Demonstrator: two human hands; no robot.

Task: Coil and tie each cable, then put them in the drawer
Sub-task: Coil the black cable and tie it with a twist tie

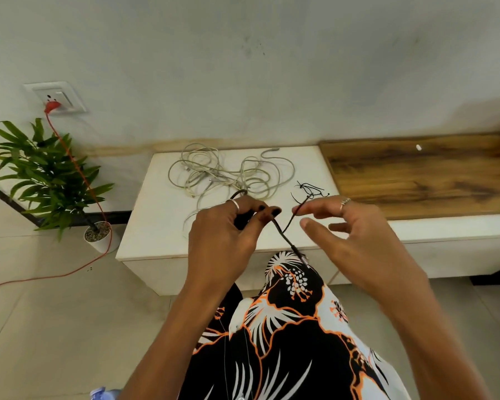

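Early stage. Left hand (223,235) grip clamped on black cable (286,241), held above counter (145,226) front edge; right hand (350,229) pinches thin tie (296,212). Grey cable (228,174) w/ spare ties (311,190) loose near back edge, uncoiled. No drawer seen.

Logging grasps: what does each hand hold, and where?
Left hand grips the coiled black cable; right hand pinches a thin black tie near its end.
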